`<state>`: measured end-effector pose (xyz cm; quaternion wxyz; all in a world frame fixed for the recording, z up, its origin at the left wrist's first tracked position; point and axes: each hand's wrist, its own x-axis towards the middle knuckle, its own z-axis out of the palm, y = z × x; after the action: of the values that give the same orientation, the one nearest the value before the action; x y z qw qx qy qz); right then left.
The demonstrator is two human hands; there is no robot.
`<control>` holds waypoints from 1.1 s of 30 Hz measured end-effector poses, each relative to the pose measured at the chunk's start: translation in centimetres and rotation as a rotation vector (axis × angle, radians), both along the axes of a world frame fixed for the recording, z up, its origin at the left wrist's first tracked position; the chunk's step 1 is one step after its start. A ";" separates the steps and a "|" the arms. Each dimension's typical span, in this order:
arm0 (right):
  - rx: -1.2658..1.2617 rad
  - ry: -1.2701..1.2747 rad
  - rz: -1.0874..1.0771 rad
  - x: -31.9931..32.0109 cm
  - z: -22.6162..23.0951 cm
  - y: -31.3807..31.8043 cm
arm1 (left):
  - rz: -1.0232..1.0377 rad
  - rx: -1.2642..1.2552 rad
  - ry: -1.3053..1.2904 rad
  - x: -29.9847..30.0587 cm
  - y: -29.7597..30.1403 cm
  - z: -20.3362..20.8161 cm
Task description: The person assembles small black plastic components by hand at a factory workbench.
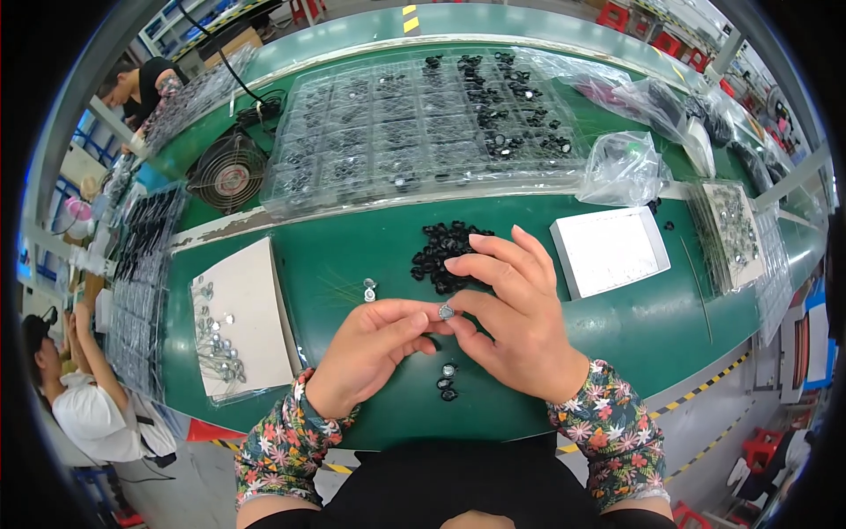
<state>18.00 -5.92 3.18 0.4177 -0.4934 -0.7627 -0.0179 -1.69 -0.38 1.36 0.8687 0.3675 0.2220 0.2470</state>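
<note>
Over the green table my left hand (374,348) and my right hand (520,322) meet fingertip to fingertip. Between them they pinch a small round silver part (446,312) with a dark rim. The other fingers of my right hand are raised and spread. Just beyond the hands lies a heap of small black ring-shaped parts (441,251), partly behind my right fingers. Two small silver discs (369,289) with thin wires sit past my left hand. Below the pinch, several black parts with shiny faces (448,383) lie in a short column.
To the left, a beige board (251,309) carries wired silver discs. A white open box (610,253) stands right of the heap, near a clear plastic bag (624,167). Clear compartment trays (414,132), partly filled with black parts, stand behind. A fan (231,172) is at back left.
</note>
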 end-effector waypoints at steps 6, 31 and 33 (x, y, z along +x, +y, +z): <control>0.099 -0.072 -0.132 2.6 1.3 0.0 | 0.237 0.912 0.484 1.5 0.4 1.6; -0.138 0.396 0.030 2.8 0.8 -0.7 | 0.214 0.982 0.462 5.3 1.1 1.8; -0.219 0.459 0.097 2.0 0.6 -0.8 | 0.266 0.887 0.392 4.3 0.5 1.6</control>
<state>19.98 -6.74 3.77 0.5243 -0.4896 -0.6681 0.1975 2.63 0.08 2.92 0.5317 0.7094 0.2997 0.3524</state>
